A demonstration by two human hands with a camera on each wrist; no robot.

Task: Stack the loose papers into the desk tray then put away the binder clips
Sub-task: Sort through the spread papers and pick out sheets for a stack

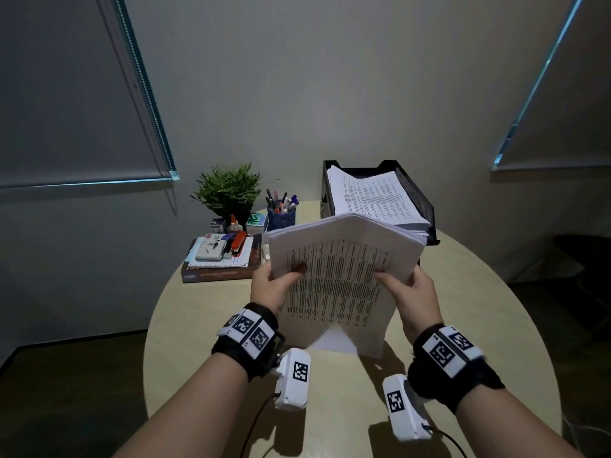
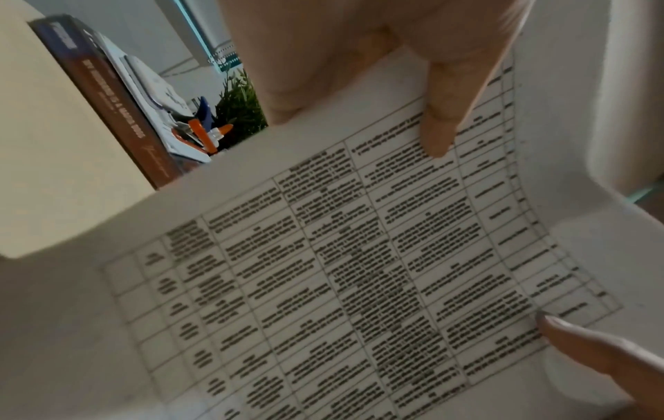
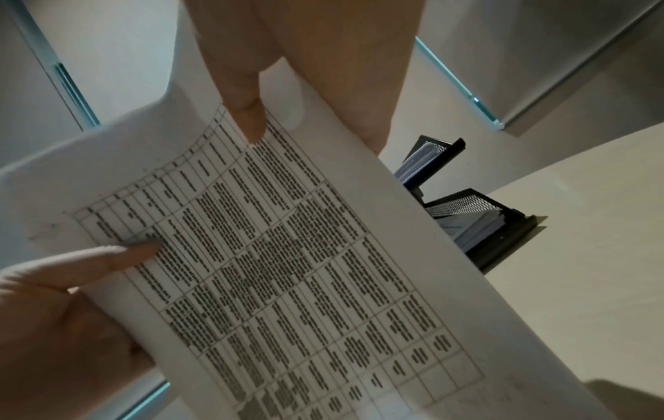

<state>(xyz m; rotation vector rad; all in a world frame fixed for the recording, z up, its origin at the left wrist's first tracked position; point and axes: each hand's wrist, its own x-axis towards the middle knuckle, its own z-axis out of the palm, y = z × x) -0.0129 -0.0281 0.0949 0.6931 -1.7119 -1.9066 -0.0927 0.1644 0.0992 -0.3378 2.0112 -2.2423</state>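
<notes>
A thick stack of printed papers [image 1: 340,276] stands on its lower edge on the round table, its top bowed toward me. My left hand [image 1: 274,285] grips its left edge, thumb on the printed face [image 2: 436,133]. My right hand [image 1: 410,292] grips the right edge, thumb on the page [image 3: 248,113]. The table-printed sheet [image 2: 359,270] [image 3: 287,255] fills both wrist views. Behind the stack, a black mesh desk tray [image 1: 416,196] holds more printed sheets; it also shows in the right wrist view [image 3: 478,224]. No binder clips show.
A potted plant [image 1: 228,190], a blue pen cup [image 1: 281,213] and a pile of books [image 1: 218,269] with a stapler and small items sit at the table's back left. The beige tabletop [image 1: 463,325] curves away at both sides. Walls and window blinds stand behind.
</notes>
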